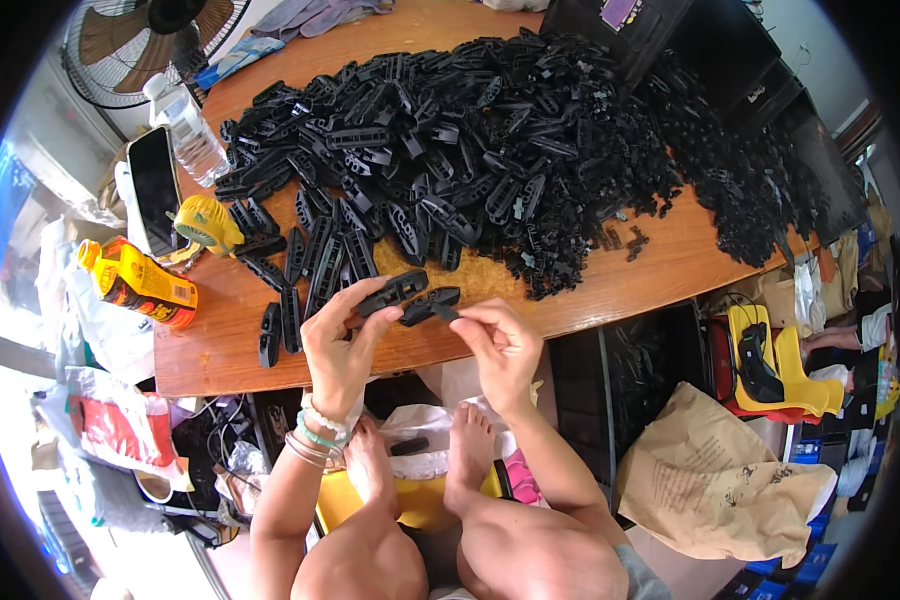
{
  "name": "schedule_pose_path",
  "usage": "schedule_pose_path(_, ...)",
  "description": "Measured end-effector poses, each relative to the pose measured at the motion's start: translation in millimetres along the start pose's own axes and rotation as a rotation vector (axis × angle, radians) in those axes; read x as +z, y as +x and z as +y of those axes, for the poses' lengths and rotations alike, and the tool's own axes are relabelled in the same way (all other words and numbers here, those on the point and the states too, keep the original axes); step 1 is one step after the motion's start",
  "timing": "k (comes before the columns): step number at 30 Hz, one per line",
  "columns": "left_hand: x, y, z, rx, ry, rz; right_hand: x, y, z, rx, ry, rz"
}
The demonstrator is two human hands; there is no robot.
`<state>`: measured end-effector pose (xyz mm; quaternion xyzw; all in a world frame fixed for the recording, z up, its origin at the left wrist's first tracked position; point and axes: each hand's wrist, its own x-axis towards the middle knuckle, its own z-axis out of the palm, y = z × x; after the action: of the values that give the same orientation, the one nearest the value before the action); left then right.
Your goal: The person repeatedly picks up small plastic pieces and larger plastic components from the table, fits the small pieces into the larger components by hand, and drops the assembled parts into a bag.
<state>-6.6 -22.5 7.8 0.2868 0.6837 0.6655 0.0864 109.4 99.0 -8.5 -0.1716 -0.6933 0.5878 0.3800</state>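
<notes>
My left hand is closed around a long, rounded black plastic part, held between thumb and fingers over the table's near edge. My right hand pinches the end of a second black plastic part, which lies close beside the first. Whether the two parts touch is hard to tell. Behind my hands spreads a large heap of similar black parts. Several long ones stand in a loose group left of my left hand.
The wooden table also bears small black pieces toward the right. At its left are a yellow bottle, a small yellow fan, a phone and a clear bottle. A brown paper bag stands below right.
</notes>
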Motion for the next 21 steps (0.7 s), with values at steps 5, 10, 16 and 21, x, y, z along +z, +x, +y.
schedule_pose_path(5,5.9,-17.6,6.5,-0.132,-0.361,-0.140,6.0,0.9,-21.3,0.329,0.371,0.061)
schedule_pose_path(10,4.4,-21.2,21.6,-0.265,-0.407,-0.246,0.6,-0.8,-22.8,0.292,0.284,-0.003)
schedule_pose_path(16,3.5,-25.4,5.1,-0.279,-0.082,-0.283,-0.1,-5.0,-19.7,0.174,0.134,-0.086)
schedule_pose_path(21,1.9,-22.1,26.2,-0.421,-0.230,-0.277,-3.9,-2.1,-24.8,-0.121,-0.162,-0.132)
